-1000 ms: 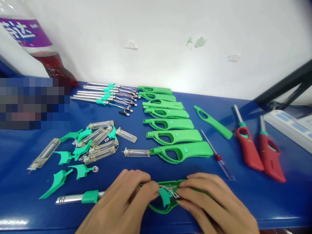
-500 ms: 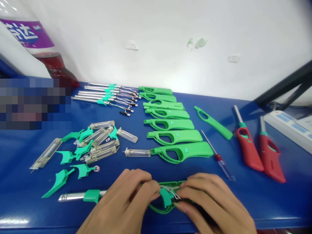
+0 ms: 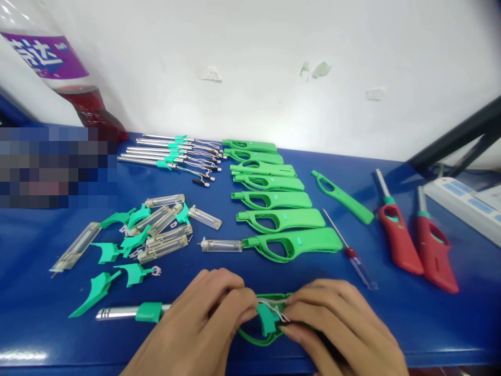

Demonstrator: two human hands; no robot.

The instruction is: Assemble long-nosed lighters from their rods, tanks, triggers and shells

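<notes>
At the table's front lies an open green lighter casing (image 3: 261, 342), both hands closed over it. My left hand (image 3: 199, 318) grips its front end, where a metal lighter tube (image 3: 117, 313) with a teal collar (image 3: 149, 312) sticks out to the left. My right hand (image 3: 336, 318) is curled round the rear half, fingertips pressed in by thin white wires (image 3: 279, 309). Between the hands a teal trigger (image 3: 266, 319) sits in the casing's opening. A dark bit shows under the right fingertips; most of the casing's inside is hidden.
Several green casings (image 3: 285, 219) are lined up behind the hands. To their left lie clear fuel tanks (image 3: 163, 248), loose teal triggers (image 3: 96, 295) and wired metal tubes (image 3: 146, 161). A screwdriver (image 3: 358, 266), red lighters (image 3: 397, 237) and a power strip (image 3: 462, 201) are at right; a bottle (image 3: 84, 99) stands back left.
Both hands stay on the casing with only slight finger shifts. The protruding tube sits slightly higher and further right in view. The other parts look unmoved on the table.
</notes>
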